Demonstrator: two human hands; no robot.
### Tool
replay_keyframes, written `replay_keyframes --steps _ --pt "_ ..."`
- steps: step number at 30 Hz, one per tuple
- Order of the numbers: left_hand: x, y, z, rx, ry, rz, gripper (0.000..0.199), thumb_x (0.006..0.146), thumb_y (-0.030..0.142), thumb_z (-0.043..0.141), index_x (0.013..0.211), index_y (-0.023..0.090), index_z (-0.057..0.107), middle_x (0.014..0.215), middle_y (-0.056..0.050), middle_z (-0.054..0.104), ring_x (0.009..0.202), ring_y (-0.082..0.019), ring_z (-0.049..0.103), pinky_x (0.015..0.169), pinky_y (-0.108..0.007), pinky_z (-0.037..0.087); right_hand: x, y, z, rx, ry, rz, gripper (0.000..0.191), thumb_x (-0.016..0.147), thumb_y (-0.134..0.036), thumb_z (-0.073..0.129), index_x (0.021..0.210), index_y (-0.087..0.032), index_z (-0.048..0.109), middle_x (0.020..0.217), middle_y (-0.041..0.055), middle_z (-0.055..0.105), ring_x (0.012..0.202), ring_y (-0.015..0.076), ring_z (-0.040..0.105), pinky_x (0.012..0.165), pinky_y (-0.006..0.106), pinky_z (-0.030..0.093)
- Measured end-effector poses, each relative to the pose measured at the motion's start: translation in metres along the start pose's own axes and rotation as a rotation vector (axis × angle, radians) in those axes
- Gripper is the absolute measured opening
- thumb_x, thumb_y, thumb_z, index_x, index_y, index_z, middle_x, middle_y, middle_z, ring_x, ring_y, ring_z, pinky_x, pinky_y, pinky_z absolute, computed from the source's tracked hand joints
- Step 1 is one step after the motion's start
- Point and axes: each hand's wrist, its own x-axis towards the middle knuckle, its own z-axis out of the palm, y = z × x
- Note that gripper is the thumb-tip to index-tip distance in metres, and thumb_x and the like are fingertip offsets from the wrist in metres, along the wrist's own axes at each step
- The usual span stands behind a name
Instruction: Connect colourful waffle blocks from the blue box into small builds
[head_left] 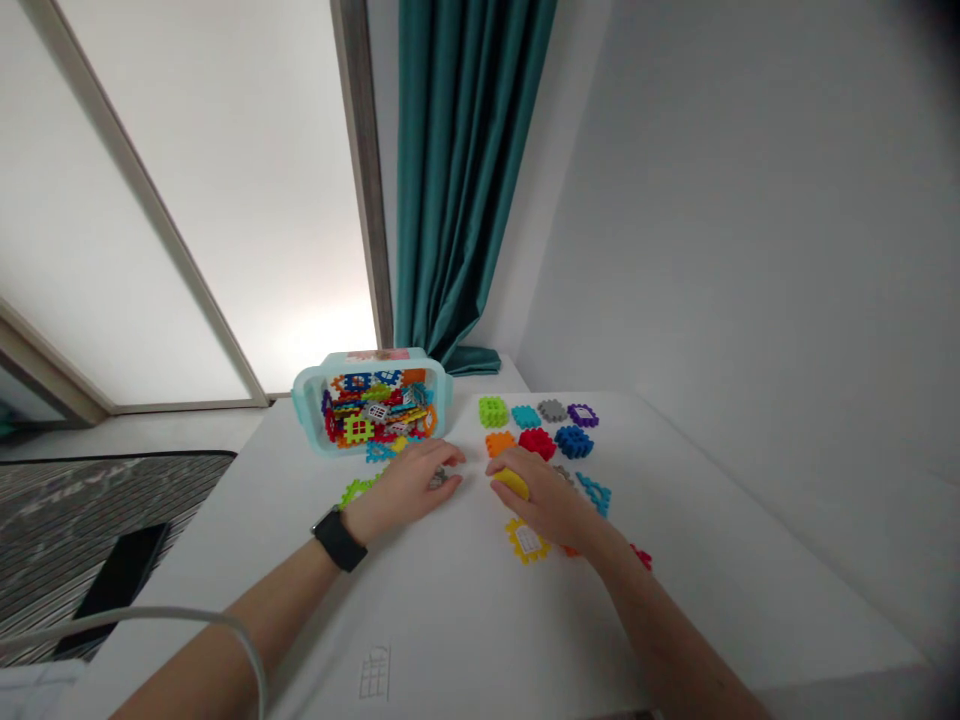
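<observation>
While most tiles (375,410) are sitting in the bin (307,400), others are lying out on the tabletop (450,620); the right grip (536,495) is closing on a yellow tile (512,483), the left grip (401,490) curling loosely beside a grey tile (439,478), hold unclear.

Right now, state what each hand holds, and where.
The right hand holds a yellow piece by its edge; the left fingertips seem to pinch a grey piece, grip hidden.

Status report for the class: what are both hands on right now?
Left hand on grey plastic tile. Right hand gripping yellow plastic tile. Pale blue tub of tiles beyond.
</observation>
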Motion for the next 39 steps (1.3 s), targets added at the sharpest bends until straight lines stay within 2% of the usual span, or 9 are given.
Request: replay_keyframes --steps 6,10,16,21,28,31,35,39 --pt "-0.034 -0.023 -0.029 0.098 0.008 -0.048 0.013 0.091 0.024 0.056 0.102 0.021 0.063 0.102 -0.006 0.071 0.096 -0.023 0.065 0.083 -0.033 0.048 0.028 -0.027 0.023 -0.108 -0.115 -0.076 0.014 0.095 -0.019 0.052 0.105 -0.019 0.061 0.106 0.0085 0.067 0.105 0.0236 0.06 0.097 0.04 0.044" --pt "-0.056 -0.04 -0.039 0.169 0.045 -0.064 0.014 0.092 0.025 0.055 0.103 0.022 0.063 0.103 -0.006 0.07 0.098 -0.023 0.064 0.087 -0.035 0.048 0.047 -0.039 0.046 -0.252 -0.196 -0.086 0.016 0.095 -0.02 0.052 0.108 -0.02 0.061 0.107 0.0094 0.065 0.106 0.0256 0.058 0.095 0.041 0.044" --pt "-0.076 -0.059 -0.034 0.146 0.107 -0.103 0.016 0.088 0.026 0.06 0.103 0.021 0.063 0.105 -0.008 0.068 0.099 -0.024 0.062 0.088 -0.036 0.05 0.059 -0.056 0.079 -0.28 -0.144 -0.131 0.021 0.093 -0.021 0.055 0.115 -0.02 0.056 0.115 0.0112 0.061 0.112 0.0287 0.054 0.095 0.043 0.045" --pt "-0.082 -0.063 -0.024 0.16 0.073 -0.129 0.03 0.079 0.035 0.073 0.104 0.022 0.062 0.109 -0.009 0.065 0.103 -0.027 0.06 0.088 -0.039 0.049 0.055 -0.059 0.098 -0.252 -0.084 -0.113 0.03 0.091 -0.02 0.058 0.12 -0.021 0.053 0.121 0.0124 0.059 0.118 0.0299 0.052 0.097 0.046 0.046" --pt "-0.085 -0.062 -0.005 0.154 0.094 -0.163 0.021 0.083 0.028 0.068 0.1 0.022 0.06 0.114 -0.009 0.061 0.109 -0.027 0.058 0.091 -0.042 0.047 0.042 -0.049 0.106 -0.233 -0.118 -0.093 0.036 0.091 -0.016 0.054 0.126 -0.02 0.053 0.129 0.0136 0.057 0.125 0.0295 0.049 0.102 0.047 0.044" --pt "-0.084 -0.063 -0.002 0.099 0.092 -0.16 0.023 0.081 0.027 0.07 0.101 0.022 0.059 0.116 -0.009 0.061 0.111 -0.027 0.058 0.094 -0.043 0.047 0.04 -0.048 0.105 -0.213 -0.118 -0.095 0.036 0.09 -0.015 0.054 0.126 -0.02 0.054 0.13 0.0129 0.058 0.123 0.0289 0.05 0.103 0.047 0.043" --pt "-0.088 -0.065 -0.017 0.063 0.07 -0.096 0.04 0.078 0.025 0.072 0.116 0.023 0.058 0.124 -0.009 0.06 0.116 -0.027 0.055 0.102 -0.043 0.045 0.039 -0.046 0.106 -0.212 -0.109 -0.079 0.032 0.09 -0.015 0.054 0.122 -0.018 0.056 0.128 0.0137 0.059 0.121 0.0296 0.051 0.102 0.048 0.044" --pt "-0.099 -0.065 -0.043 0.116 -0.005 -0.132 0.038 0.079 0.027 0.071 0.115 0.024 0.06 0.123 -0.009 0.062 0.117 -0.029 0.054 0.102 -0.045 0.044 0.039 -0.044 0.107 -0.2 -0.106 -0.076 0.032 0.091 -0.016 0.053 0.123 -0.02 0.055 0.125 0.0119 0.061 0.119 0.029 0.052 0.101 0.047 0.044"
